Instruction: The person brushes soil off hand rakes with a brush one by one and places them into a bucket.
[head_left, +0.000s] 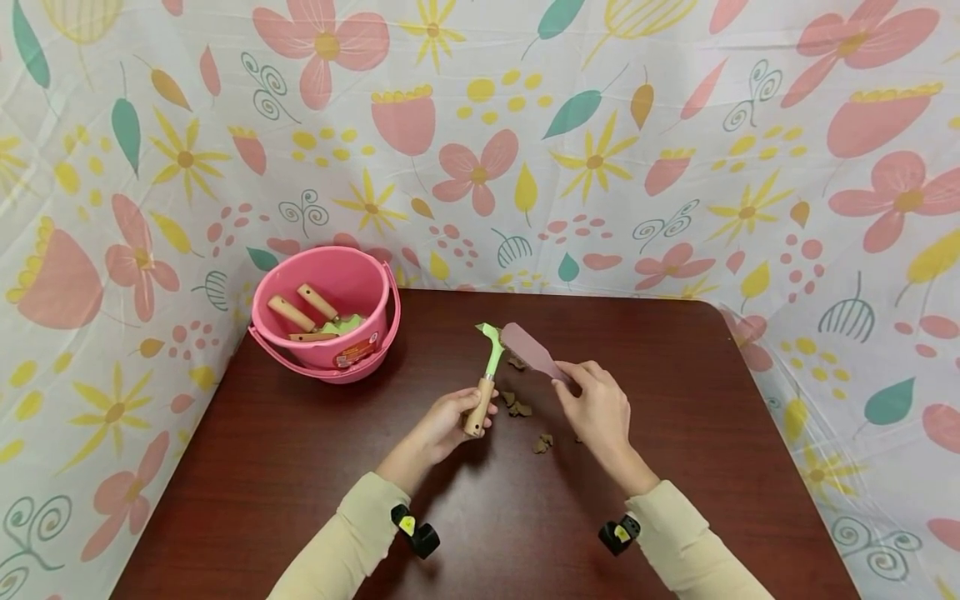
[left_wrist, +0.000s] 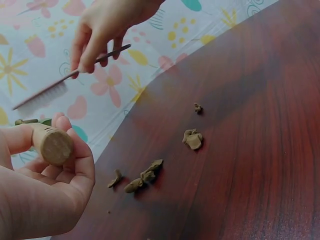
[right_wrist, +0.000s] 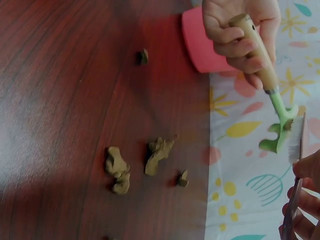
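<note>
My left hand (head_left: 448, 427) grips the wooden handle of a small green hand rake (head_left: 492, 354), its head pointing up and away. The handle's round end faces the camera in the left wrist view. In my right hand (head_left: 600, 407) is a pink brush (head_left: 531, 348), held by its handle. The white bristles (right_wrist: 296, 142) meet the rake's green prongs (right_wrist: 280, 125) in the right wrist view, where a brown bit clings to the rake head. Several brown clay-like clumps (head_left: 517, 407) lie on the table below both hands.
At the back left of the dark wooden table (head_left: 675, 500) stands a pink bucket (head_left: 341, 275). Inside it are several tools with wooden handles (head_left: 292, 314) and green parts. A flower-patterned cloth (head_left: 480, 100) hangs behind the table and along its sides.
</note>
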